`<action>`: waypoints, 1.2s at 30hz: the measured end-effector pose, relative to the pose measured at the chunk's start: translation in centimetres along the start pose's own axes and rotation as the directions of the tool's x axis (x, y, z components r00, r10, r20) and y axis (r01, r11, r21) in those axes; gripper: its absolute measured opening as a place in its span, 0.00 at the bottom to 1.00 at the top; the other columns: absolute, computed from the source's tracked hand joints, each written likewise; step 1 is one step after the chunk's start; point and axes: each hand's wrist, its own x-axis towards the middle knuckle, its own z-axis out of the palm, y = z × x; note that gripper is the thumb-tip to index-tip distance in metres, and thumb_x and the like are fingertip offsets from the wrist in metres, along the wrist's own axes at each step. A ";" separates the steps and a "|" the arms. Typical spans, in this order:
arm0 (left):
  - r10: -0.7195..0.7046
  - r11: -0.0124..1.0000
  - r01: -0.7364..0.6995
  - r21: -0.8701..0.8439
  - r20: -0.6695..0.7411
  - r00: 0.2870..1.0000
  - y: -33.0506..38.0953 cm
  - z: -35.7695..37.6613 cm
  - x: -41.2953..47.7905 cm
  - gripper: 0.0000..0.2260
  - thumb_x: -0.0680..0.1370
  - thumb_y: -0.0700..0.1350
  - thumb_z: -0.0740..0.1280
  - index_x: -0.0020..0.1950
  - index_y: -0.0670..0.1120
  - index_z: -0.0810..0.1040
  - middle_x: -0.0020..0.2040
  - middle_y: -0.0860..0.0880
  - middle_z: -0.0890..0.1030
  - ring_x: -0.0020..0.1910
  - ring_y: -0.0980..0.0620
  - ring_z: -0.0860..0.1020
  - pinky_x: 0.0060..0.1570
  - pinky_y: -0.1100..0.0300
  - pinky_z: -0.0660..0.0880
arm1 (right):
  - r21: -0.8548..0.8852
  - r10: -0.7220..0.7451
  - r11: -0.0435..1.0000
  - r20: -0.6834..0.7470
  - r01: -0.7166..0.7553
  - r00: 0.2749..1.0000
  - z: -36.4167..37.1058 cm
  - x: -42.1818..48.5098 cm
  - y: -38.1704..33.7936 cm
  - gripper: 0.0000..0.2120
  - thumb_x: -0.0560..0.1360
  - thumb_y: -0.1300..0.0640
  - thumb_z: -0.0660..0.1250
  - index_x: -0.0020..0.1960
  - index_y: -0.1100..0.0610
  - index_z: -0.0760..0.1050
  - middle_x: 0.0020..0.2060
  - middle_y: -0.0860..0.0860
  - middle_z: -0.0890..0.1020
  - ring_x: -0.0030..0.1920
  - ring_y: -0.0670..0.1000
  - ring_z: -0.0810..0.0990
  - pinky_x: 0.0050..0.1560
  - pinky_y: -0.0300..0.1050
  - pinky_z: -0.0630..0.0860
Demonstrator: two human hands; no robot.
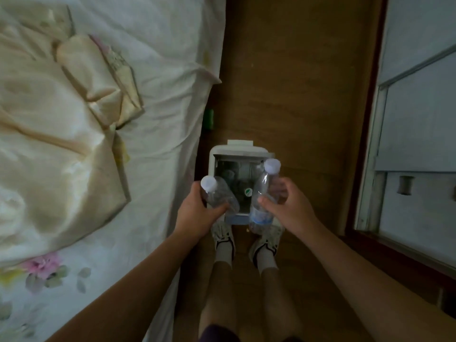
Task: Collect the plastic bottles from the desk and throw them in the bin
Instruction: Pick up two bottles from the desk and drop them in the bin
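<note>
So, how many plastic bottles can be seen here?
2. One bottle is in the left hand, the other bottle in the right hand, both above the open bin. More may lie hidden inside.

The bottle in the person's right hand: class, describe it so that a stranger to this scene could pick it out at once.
Find the white bin on the wooden floor beside the bed, its top open. Two clear, white-capped bottles hang over it. The right hand holds the right bottle, which alone wears a blue label near its base, unlike the left bottle.
</note>
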 end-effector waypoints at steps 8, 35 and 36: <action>0.004 0.999 -0.003 0.036 -0.036 0.999 -3.5 5.2 2.7 0.29 0.69 0.50 0.78 0.67 0.54 0.69 0.56 0.58 0.77 0.56 0.56 0.76 0.56 0.54 0.78 | 0.026 -0.104 0.994 -0.108 0.108 0.989 1.7 3.2 2.6 0.33 0.69 0.41 0.74 0.71 0.44 0.67 0.65 0.41 0.76 0.64 0.43 0.75 0.62 0.53 0.78; -0.123 0.891 0.087 0.446 0.051 0.991 -9.7 1.3 2.0 0.16 0.79 0.58 0.65 0.64 0.54 0.77 0.56 0.53 0.83 0.51 0.53 0.81 0.49 0.57 0.77 | -0.137 -0.322 0.946 -0.277 0.295 0.905 5.0 8.6 4.5 0.26 0.68 0.52 0.78 0.62 0.48 0.71 0.57 0.44 0.77 0.60 0.45 0.76 0.60 0.47 0.78; -0.122 0.886 0.087 0.454 0.048 0.991 -10.0 1.0 2.1 0.16 0.79 0.58 0.64 0.63 0.54 0.77 0.56 0.53 0.83 0.50 0.53 0.82 0.49 0.57 0.77 | -0.156 -0.317 0.946 -0.278 0.282 0.907 5.3 8.9 4.9 0.27 0.68 0.52 0.78 0.63 0.49 0.71 0.59 0.44 0.77 0.61 0.45 0.75 0.61 0.47 0.77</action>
